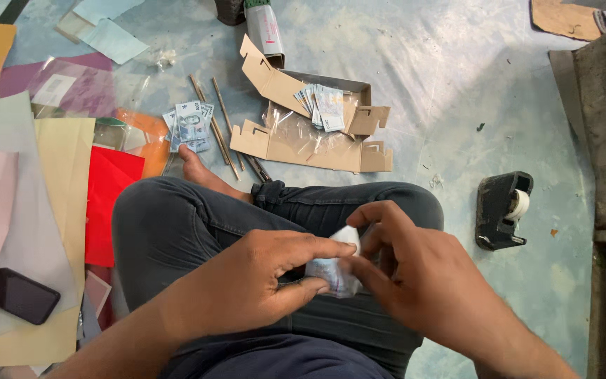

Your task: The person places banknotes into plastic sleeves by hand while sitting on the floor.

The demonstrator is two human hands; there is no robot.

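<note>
Seen from above, a person sits cross-legged on the floor [457,84]. The left hand [254,281] and right hand [415,274] pinch a small folded banknote [334,270] between them over the lap. Ahead lies an open cardboard box [303,119] holding banknotes, with a second stack of notes [189,125] beside wooden sticks [215,130]. Coloured paper sheets [57,175] and a black phone [21,296] lie left; a tape dispenser [501,210] sits right.

Soft daylight, sharp; maybe slight edge distortion.
</note>
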